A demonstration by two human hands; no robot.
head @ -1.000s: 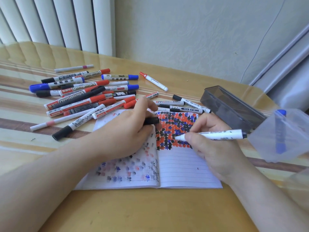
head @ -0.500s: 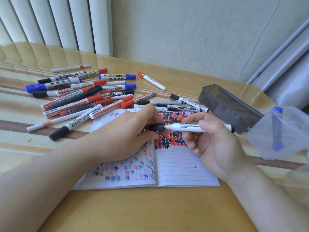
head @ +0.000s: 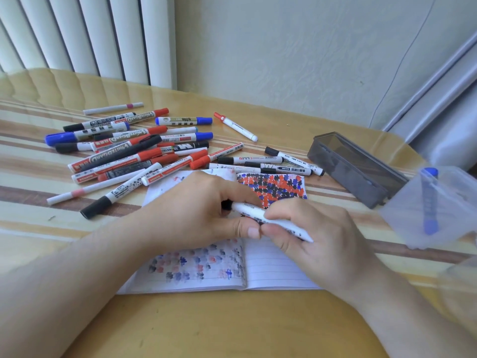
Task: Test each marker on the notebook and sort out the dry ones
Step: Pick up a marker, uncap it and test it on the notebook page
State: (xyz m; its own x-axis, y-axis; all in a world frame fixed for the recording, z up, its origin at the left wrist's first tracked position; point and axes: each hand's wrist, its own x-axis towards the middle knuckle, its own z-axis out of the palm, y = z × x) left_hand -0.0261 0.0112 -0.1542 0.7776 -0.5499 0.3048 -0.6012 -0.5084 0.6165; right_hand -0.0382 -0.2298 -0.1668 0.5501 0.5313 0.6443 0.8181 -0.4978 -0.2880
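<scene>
Fingers first: the left hand (head: 198,210) has its fingers curled tight around the black-capped end of a white-barrelled marker (head: 271,223), thumb tucked under at the front. The right hand (head: 317,236) pinches the same marker further along, fingers wrapped over the barrel, its plain white tail poking out past them toward the right. Both hands are touching at the thumbs, marker slanting down to the right between them!

Right beneath the fingers lies the open lined notebook (head: 273,272), its far right page packed with red, blue and black scribbles, its left page showing fainter blots. Near edge of the notebook sits just short of the bare tan wooden strip (head: 219,326) of the surface, and that strip is the open room on the near side.

Beyond the left fingers sprawls a loose pile of red, blue and black whiteboard markers (head: 134,148), some crossing each other, touching the notebook's far edge. Beyond the right fingers, three or four black-capped markers (head: 281,164) lie side by side.

Containers now: off past the right fingers, a smoky grey transparent rectangular box (head: 356,169), contents not clear. Just beside it, at the right edge, a cloudy clear plastic container (head: 438,210) with one blue marker (head: 429,200) standing up inside.
</scene>
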